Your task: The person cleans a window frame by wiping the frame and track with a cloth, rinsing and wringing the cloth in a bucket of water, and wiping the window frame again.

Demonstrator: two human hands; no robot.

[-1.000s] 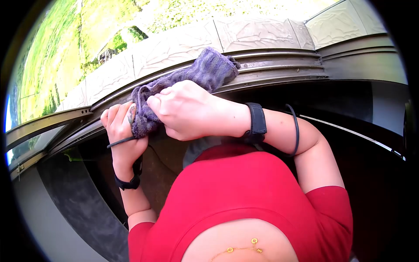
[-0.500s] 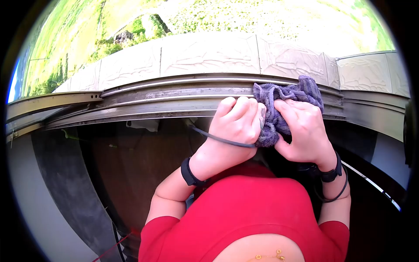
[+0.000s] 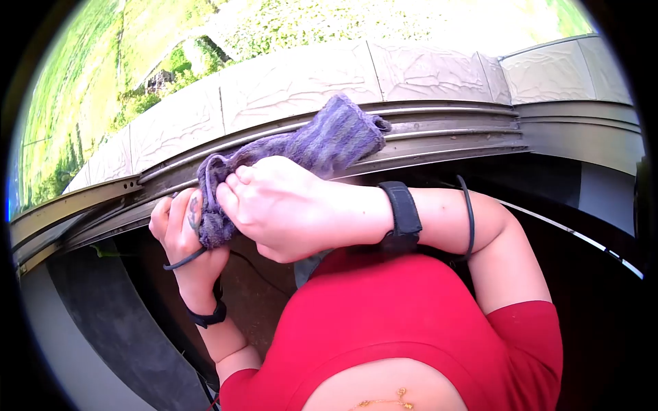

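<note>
The purple cloth [image 3: 339,137] lies across the metal window track [image 3: 439,140], its loose end extending toward the right over the rails. The grip of the left hand [image 3: 184,233] is clenched around the bunched end; the grip of the right hand [image 3: 281,212] is fisted on the cloth just beside it. At the left, a metal sash [image 3: 75,205] crosses the track near the left hand; at the right, a side frame [image 3: 582,130] bounds the rails. A textured tile ledge [image 3: 295,85] borders the outer edge, with greenery [image 3: 185,65] beyond. A dark wristband [image 3: 401,216] and a thin dark loop [image 3: 469,219] encircle the right arm. The right hand covers part of the cloth, and its fingertips are concealed. The cloth hides the track section beneath it. The red shirt [image 3: 411,308] blocks the lower centre and is cut off below. The area under the track is dark; its contents are hard to identify. The greenery is overexposed.
</note>
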